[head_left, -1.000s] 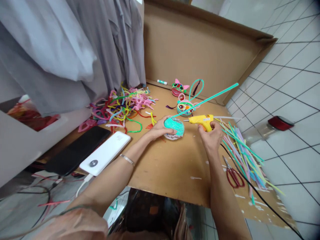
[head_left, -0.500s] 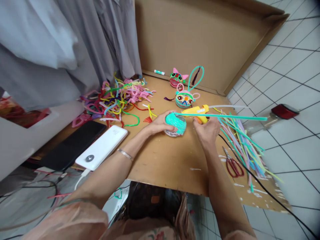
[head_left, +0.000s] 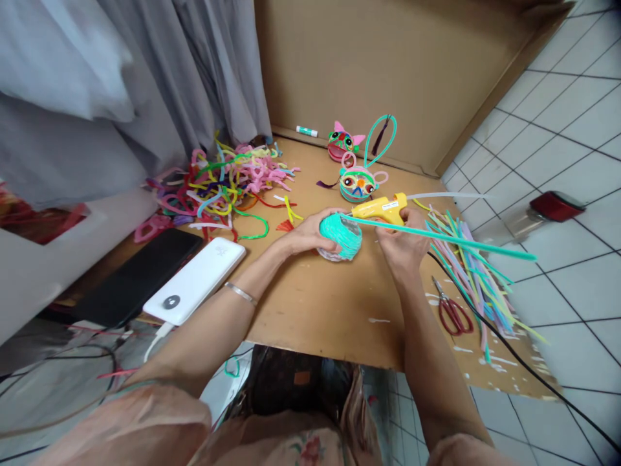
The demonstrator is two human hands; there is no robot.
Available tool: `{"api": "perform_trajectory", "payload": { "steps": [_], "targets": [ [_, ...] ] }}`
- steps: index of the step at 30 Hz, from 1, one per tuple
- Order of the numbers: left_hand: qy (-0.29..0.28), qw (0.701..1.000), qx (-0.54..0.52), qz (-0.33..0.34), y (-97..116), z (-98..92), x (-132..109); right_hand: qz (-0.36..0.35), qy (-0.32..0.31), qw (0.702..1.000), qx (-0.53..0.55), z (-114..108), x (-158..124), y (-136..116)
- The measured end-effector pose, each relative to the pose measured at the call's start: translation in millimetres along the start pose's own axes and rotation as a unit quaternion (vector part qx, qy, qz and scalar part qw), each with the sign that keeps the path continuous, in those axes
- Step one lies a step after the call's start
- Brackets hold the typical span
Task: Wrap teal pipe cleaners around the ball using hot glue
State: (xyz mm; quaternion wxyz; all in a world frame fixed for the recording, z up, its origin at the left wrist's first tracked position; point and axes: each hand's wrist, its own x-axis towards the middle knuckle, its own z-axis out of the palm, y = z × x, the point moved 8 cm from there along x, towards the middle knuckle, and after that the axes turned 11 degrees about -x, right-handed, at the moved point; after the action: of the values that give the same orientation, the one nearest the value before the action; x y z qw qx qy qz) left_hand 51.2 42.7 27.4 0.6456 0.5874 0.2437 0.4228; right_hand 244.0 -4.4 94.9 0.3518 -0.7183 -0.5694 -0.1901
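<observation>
My left hand (head_left: 313,234) is wrapped round a ball (head_left: 342,238) covered in turquoise pipe cleaner, with a paler underside. A long turquoise pipe cleaner (head_left: 466,242) runs from the top of the ball out to the right, passing in front of my right hand. In my right hand (head_left: 402,243) is a yellow glue gun (head_left: 381,208), its nozzle close to the ball's top; whether it touches I cannot tell. A clear glue stick (head_left: 446,195) sticks out of the gun's back.
Two decorated animal-head figures (head_left: 358,186) stand behind the ball. Tangled pipe cleaners (head_left: 237,175) lie at left, straight ones (head_left: 473,265) at right beside red-handled scissors (head_left: 455,316). A white power bank (head_left: 196,279) and black phone (head_left: 140,275) sit left. A black cord (head_left: 509,353) crosses the right side.
The free end of the turquoise pipe cleaner has swung downward on the right. The glue gun's nozzle shows more plainly at the ball's top. Both hands keep their holds.
</observation>
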Motion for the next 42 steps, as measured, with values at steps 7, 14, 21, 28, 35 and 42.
{"api": "perform_trajectory", "payload": {
  "steps": [7,14,21,28,35,42],
  "targets": [
    [-0.003,1.0,0.017,-0.005,-1.6,-2.3,1.1,-0.029,0.011,0.999,0.032,-3.2,1.4,-0.2],
    [-0.013,1.0,0.009,-0.003,-0.2,-0.4,1.4,-0.044,-0.004,0.998,0.052,-3.4,4.0,1.6],
    [-0.015,1.0,0.02,0.008,-0.7,-2.5,2.6,-0.038,-0.009,0.998,0.043,-8.2,7.7,1.1],
    [-0.012,1.0,0.01,-0.006,-0.6,-1.7,1.3,-0.036,-0.009,0.998,0.051,-14.6,8.5,0.0],
    [-0.014,1.0,0.008,0.008,-0.3,-3.4,1.2,-0.035,-0.015,0.997,0.07,-8.7,12.8,5.5],
    [-0.007,1.0,0.006,-0.001,0.6,-3.1,0.7,-0.046,-0.015,0.997,0.054,-15.6,11.0,2.2]
  ]
}}
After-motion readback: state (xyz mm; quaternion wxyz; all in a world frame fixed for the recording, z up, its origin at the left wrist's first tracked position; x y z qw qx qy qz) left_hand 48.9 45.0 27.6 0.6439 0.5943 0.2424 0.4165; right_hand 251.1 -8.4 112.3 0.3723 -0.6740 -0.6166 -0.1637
